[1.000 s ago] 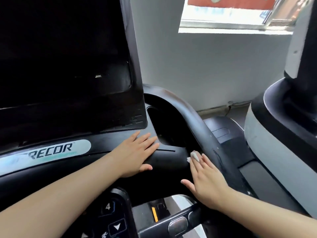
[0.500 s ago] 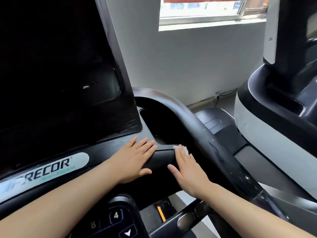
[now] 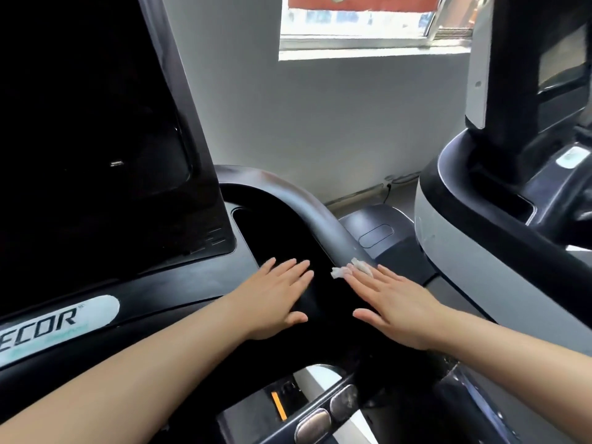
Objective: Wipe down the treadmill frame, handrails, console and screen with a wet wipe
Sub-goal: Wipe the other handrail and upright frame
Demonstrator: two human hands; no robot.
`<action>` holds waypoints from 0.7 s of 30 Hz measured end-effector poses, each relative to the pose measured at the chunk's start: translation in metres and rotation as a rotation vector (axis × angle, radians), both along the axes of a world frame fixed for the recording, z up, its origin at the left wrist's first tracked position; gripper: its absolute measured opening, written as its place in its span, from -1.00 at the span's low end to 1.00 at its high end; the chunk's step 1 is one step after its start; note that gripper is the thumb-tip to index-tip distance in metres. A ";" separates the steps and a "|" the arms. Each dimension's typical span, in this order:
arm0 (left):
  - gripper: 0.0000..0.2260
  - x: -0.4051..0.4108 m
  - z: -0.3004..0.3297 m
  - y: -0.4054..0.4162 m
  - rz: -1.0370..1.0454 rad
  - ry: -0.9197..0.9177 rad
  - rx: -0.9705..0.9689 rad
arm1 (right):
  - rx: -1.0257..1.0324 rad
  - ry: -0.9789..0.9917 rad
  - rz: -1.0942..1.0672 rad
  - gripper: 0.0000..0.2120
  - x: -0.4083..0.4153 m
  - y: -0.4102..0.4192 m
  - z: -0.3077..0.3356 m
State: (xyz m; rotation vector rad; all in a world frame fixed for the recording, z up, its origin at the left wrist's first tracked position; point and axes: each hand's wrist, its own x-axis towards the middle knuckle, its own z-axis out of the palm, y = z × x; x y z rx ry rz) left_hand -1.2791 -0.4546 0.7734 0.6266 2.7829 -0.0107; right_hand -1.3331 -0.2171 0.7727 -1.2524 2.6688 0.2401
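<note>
The treadmill's black console [image 3: 179, 283] fills the left, with a dark screen [image 3: 89, 123] above it and a curved black handrail [image 3: 307, 213] running down the right side. My left hand [image 3: 275, 299] lies flat, fingers straight, on the console's right end beside a dark cup recess [image 3: 272, 229]. My right hand [image 3: 394, 302] presses a crumpled white wet wipe [image 3: 349, 269] flat under straight fingers onto the lower part of the handrail; only the wipe's front edge shows past the fingertips.
A second treadmill with a grey and black console [image 3: 480, 238] stands close on the right. A grey wall and a window [image 3: 358, 30] lie ahead. Metal grip sensors [image 3: 326, 415] sit on the bar below my hands. A white logo plate [image 3: 61, 325] marks the console front.
My right hand has slid the wipe from the console's end, next to my left hand, rightwards onto the handrail. My left hand stays flat on the console.
</note>
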 end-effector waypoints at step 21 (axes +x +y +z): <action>-0.38 -0.035 -0.026 0.055 0.073 0.020 0.597 | -0.473 -0.311 0.051 -0.53 -0.034 0.031 -0.016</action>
